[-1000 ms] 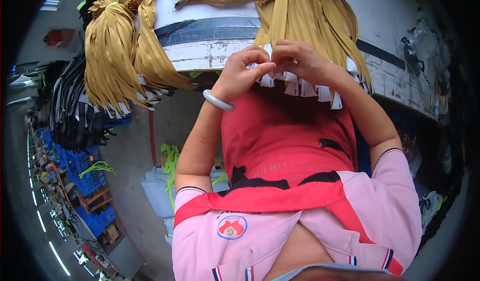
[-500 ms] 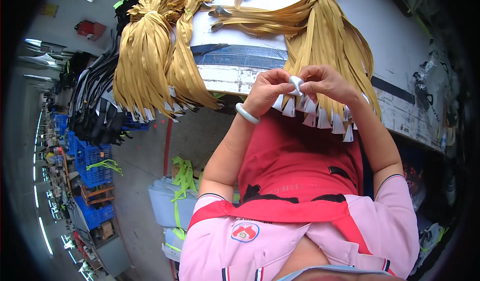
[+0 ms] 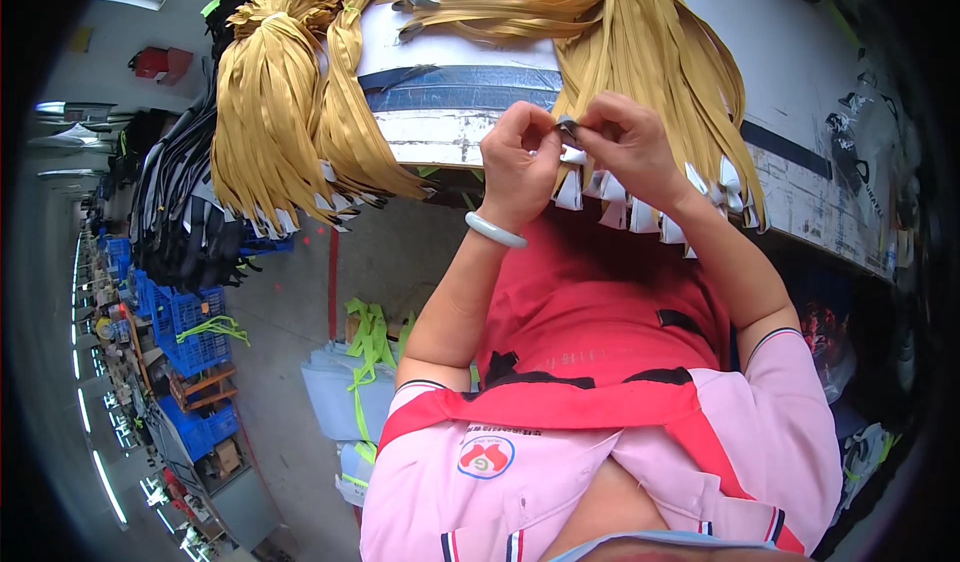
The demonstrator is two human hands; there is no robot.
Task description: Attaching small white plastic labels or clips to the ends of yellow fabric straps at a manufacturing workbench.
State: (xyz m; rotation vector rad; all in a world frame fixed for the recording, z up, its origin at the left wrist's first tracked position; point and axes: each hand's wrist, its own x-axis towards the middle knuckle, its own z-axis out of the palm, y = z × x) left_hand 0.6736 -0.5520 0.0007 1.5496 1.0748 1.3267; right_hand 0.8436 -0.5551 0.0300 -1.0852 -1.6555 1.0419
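We work at the edge of a white table (image 3: 480,127) with both hands raised together over one bundle of golden zipper tapes (image 3: 650,82) that hangs over the rim. Our left hand (image 3: 520,162) and right hand (image 3: 625,142) are pinched shut on the end of a single tape, with a small dark metal piece, probably a slider (image 3: 567,127), caught between the fingertips; how it sits on the tape is too small to tell. We judge the work only partly done: the bundle under our hands fans out into many white-tipped ends (image 3: 640,212), and we cannot tell which have been handled. Two more golden bundles (image 3: 285,132) lie just beside on the left, well apart from our hands and apparently untouched, with dark tapes (image 3: 185,222) beyond them. The tapes look long, flat, glossy and limp, draping off the table's rim.
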